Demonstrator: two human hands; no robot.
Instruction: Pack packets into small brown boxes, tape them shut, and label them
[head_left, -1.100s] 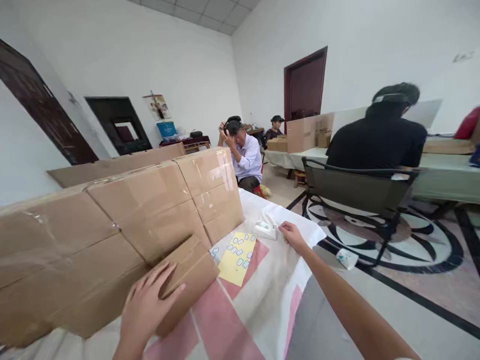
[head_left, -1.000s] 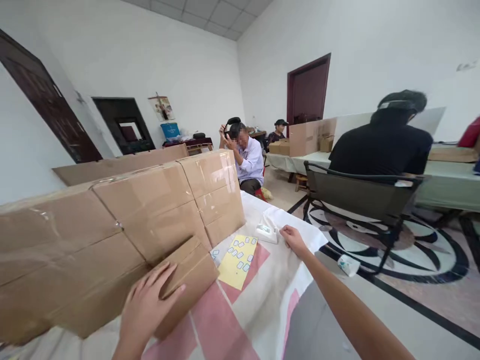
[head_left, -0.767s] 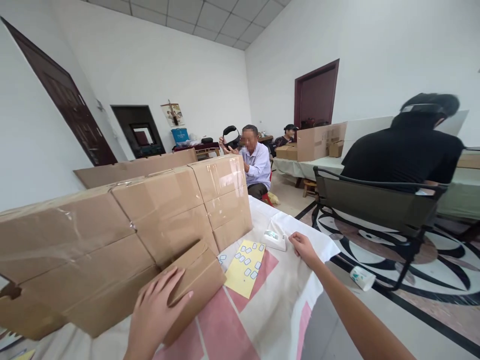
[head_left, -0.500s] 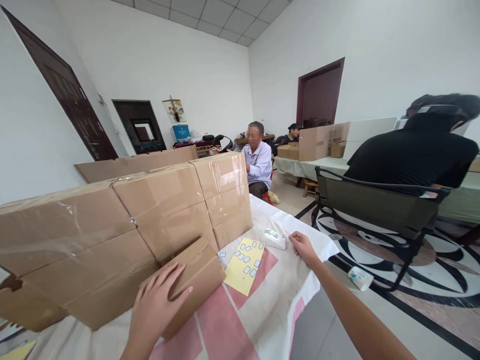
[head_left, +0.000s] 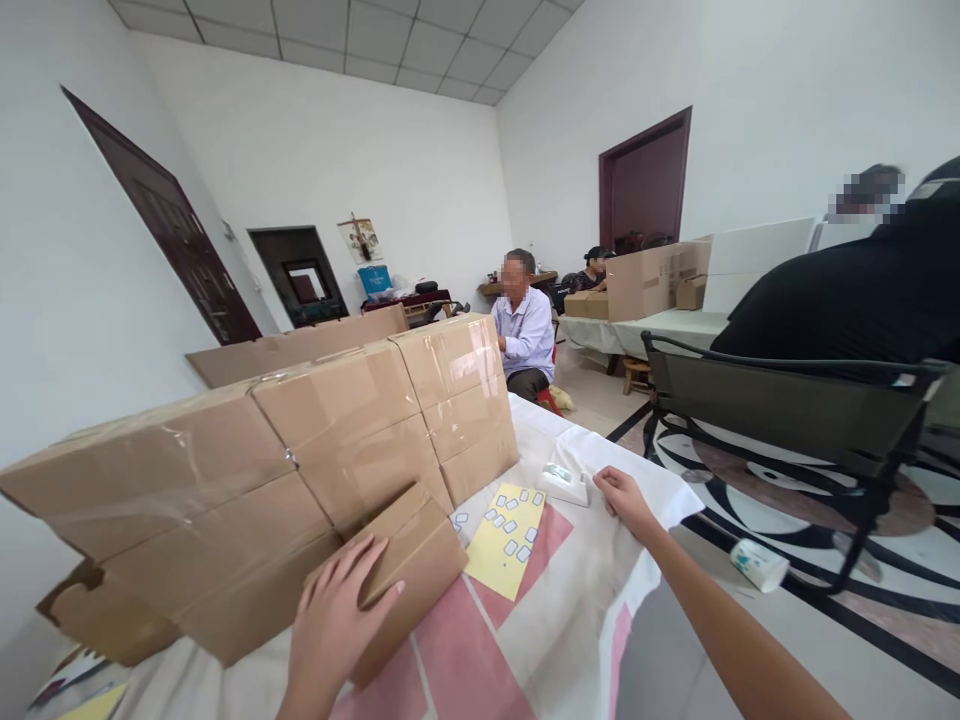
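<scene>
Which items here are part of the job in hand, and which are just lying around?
In hand: small cardboard box under left hand; tablecloth under right hand; white device, yellow sticker sheet nearby.
Lying about: stacked cartons, chair, cup on floor.

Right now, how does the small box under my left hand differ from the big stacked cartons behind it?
The small box is far smaller than the stacked cartons. The small box leans tilted against them, while the stacked cartons sit level, two high. Glossy clear tape bands the stacked cartons; the small box looks matte, with your left hand flat on it. Both are plain brown cardboard.
</scene>
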